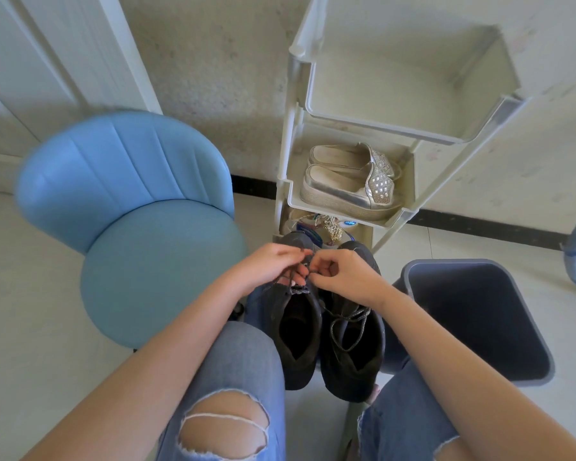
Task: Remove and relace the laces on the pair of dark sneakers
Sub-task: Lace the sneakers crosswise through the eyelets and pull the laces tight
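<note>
Pinching the grey lace (pixel 298 290), your left hand (pixel 270 266) and right hand (pixel 344 276) meet above the left sneaker (pixel 296 331). The 2 sneakers lie side by side between your knees, toes pointing away; your right hand crosses over the right sneaker (pixel 349 361).

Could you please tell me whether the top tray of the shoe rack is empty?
Empty: the top tray shows only bare floor; the silver shoes sit one tier below.
</note>
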